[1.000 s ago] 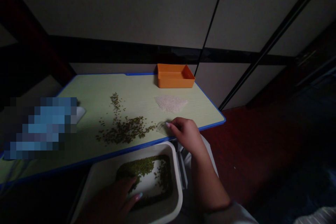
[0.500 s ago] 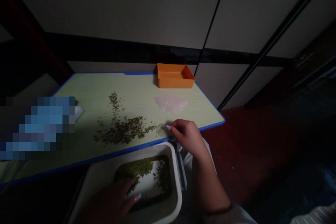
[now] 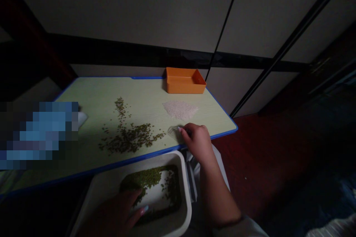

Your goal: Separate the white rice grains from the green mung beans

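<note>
One clear, thin, ridged piece (image 3: pixel 173 132) is pinched in the right hand (image 3: pixel 196 139). Small green grains (image 3: pixel 148 177) lie beside the left hand (image 3: pixel 121 209), thumb and finger apart.

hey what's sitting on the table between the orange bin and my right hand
A heap of pale grains lies between the orange bin and your right hand, as the head view shows.

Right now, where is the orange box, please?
In the head view, the orange box stands at the far edge of the table, right of centre, just behind the pile of pale grains.
</note>
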`<state>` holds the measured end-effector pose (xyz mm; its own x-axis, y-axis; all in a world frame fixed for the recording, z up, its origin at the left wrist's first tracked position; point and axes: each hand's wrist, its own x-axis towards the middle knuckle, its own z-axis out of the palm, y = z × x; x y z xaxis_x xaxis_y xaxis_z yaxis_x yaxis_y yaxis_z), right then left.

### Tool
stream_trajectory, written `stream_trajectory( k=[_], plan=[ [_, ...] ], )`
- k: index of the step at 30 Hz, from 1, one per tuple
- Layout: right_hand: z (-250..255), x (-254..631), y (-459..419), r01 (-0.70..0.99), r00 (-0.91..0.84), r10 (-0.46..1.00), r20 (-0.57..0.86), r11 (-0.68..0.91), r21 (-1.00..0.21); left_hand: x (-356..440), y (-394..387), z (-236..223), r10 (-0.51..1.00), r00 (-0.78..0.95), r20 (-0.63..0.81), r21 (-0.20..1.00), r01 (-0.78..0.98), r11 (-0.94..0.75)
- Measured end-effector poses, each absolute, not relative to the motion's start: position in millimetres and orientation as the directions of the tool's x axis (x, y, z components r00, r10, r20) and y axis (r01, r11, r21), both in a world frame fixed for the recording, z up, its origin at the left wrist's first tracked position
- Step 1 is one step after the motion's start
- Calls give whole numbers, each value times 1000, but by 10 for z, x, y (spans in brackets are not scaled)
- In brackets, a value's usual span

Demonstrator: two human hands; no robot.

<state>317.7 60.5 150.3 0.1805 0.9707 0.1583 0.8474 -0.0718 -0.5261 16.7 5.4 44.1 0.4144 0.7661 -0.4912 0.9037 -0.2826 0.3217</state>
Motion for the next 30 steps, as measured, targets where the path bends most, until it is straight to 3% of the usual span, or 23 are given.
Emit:
stream_trajectory(
  k=[3,10,30],
  plan=[
    [1493,3220,601,829,211,963,167,-85,-553,143,55,410,779,420,-466,343,897,-279],
    [1474,3186,602,758,83,984,156,39,-651,128,43,368,794,414,-445,338,899,-280],
    [1533,3153,674,872,228,966,124,-145,-467,95,32,331,814,441,-378,390,873,-291]
  ],
)
